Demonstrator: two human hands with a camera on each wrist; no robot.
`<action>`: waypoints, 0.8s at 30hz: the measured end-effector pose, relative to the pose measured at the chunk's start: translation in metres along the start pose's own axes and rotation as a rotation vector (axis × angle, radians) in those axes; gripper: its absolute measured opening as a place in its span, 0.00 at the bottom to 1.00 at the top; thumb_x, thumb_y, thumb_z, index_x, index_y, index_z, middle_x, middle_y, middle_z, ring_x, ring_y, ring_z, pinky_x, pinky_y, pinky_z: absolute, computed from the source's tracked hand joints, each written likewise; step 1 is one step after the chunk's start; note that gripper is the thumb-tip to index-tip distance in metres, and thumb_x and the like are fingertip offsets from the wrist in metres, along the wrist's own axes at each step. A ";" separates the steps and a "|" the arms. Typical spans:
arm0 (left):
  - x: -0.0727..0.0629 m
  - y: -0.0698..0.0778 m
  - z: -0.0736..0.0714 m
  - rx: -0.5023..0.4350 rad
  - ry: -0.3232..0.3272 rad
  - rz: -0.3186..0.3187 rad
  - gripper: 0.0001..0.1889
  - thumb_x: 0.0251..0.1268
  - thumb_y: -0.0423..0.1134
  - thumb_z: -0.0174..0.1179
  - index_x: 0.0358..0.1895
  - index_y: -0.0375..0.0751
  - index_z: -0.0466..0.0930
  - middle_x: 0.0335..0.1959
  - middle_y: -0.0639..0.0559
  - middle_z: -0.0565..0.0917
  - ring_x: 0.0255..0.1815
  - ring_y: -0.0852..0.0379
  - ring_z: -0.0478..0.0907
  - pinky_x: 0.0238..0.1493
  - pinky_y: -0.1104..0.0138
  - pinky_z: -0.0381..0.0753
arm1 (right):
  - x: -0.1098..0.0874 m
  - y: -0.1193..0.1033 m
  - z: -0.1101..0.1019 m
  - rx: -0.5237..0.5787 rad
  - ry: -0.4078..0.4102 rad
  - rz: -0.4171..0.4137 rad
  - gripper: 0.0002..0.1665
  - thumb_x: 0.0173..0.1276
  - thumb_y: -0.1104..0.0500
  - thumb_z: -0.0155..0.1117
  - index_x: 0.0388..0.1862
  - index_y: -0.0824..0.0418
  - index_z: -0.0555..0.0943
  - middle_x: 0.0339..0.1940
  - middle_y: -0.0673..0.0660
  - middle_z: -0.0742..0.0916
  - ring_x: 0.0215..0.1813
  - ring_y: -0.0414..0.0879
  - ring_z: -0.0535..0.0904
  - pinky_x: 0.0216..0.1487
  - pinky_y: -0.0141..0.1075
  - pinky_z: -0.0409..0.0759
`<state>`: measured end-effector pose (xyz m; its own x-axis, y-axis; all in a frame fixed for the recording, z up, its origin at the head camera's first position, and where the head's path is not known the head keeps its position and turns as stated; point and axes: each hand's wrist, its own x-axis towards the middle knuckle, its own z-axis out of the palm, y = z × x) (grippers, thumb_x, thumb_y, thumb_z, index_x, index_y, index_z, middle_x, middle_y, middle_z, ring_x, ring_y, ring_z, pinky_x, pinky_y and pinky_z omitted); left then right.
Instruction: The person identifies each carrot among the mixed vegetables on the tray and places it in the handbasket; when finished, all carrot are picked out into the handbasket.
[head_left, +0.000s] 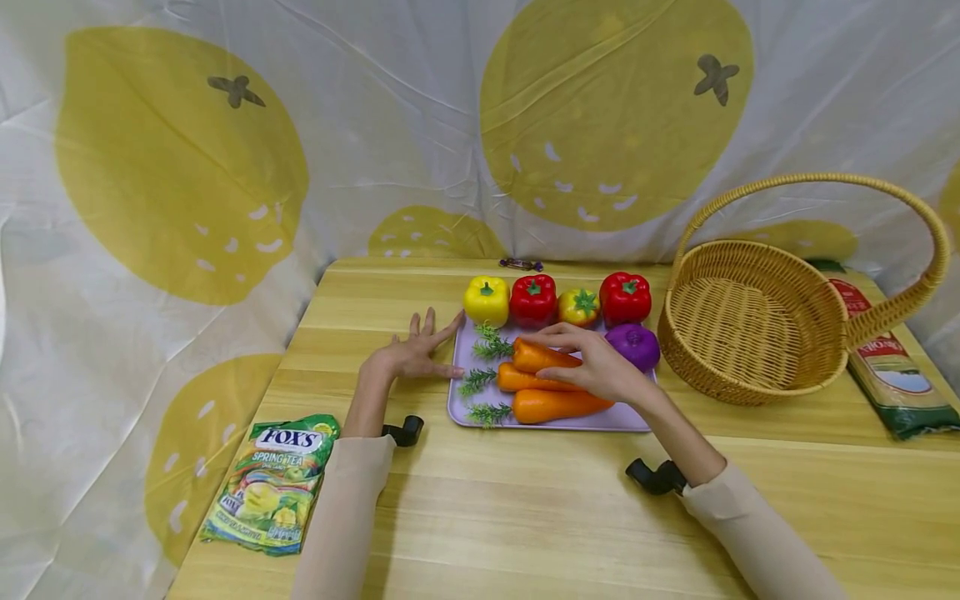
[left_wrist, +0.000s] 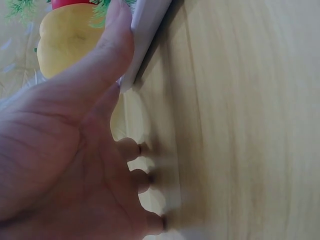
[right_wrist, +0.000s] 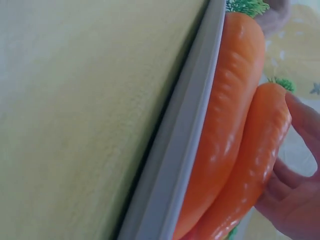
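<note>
A lilac tray [head_left: 480, 423] holds three orange toy carrots with green tops, lying side by side. My right hand [head_left: 600, 367] comes over them from the right, its thumb and fingers on either side of the farthest carrot [head_left: 528, 356]. In the right wrist view, the nearest carrot [right_wrist: 227, 110] lies along the tray wall, and the middle carrot [right_wrist: 260, 150] is beside the hand. My left hand [head_left: 411, 352] is spread at the tray's left side; thumb and index finger touch its edge and the other fingertips rest on the table.
Behind the carrots are a yellow pepper [head_left: 487, 302], two red peppers, a small yellow-red fruit [head_left: 579, 307] and a purple onion [head_left: 633, 347]. A wicker basket [head_left: 750, 387] stands right, beside a red-green package [head_left: 892, 358]. A candy bag [head_left: 273, 483] lies front left; a wrapped candy [head_left: 521, 265] lies behind.
</note>
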<state>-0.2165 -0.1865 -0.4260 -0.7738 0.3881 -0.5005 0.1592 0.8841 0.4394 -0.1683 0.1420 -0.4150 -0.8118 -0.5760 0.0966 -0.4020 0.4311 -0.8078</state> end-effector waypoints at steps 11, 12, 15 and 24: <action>0.001 0.000 0.000 -0.006 -0.016 0.002 0.55 0.69 0.62 0.64 0.85 0.65 0.30 0.82 0.36 0.17 0.83 0.32 0.13 0.77 0.27 0.23 | 0.000 0.003 0.002 0.006 0.005 0.017 0.30 0.68 0.61 0.73 0.70 0.52 0.81 0.62 0.59 0.86 0.59 0.54 0.82 0.57 0.46 0.81; 0.001 0.000 0.000 -0.006 -0.016 0.001 0.55 0.69 0.62 0.64 0.85 0.65 0.30 0.82 0.35 0.17 0.83 0.32 0.13 0.76 0.27 0.23 | 0.000 0.004 0.002 0.007 0.007 0.017 0.30 0.68 0.61 0.73 0.69 0.52 0.81 0.62 0.59 0.86 0.59 0.54 0.82 0.57 0.46 0.81; 0.001 0.000 0.000 -0.007 -0.015 0.001 0.55 0.69 0.62 0.64 0.85 0.65 0.30 0.82 0.35 0.18 0.83 0.32 0.13 0.76 0.26 0.24 | 0.001 0.005 0.003 0.006 0.013 0.013 0.30 0.68 0.60 0.74 0.69 0.52 0.82 0.61 0.58 0.87 0.58 0.52 0.82 0.55 0.44 0.81; 0.000 -0.001 0.000 -0.004 -0.010 -0.003 0.56 0.68 0.63 0.64 0.85 0.65 0.30 0.83 0.35 0.18 0.83 0.33 0.13 0.77 0.27 0.24 | 0.003 0.006 0.002 0.010 0.014 0.003 0.29 0.67 0.60 0.74 0.67 0.54 0.83 0.57 0.58 0.88 0.49 0.48 0.80 0.46 0.34 0.76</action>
<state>-0.2169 -0.1871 -0.4267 -0.7681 0.3881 -0.5092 0.1546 0.8842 0.4407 -0.1721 0.1410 -0.4206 -0.8188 -0.5648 0.1027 -0.3954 0.4253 -0.8141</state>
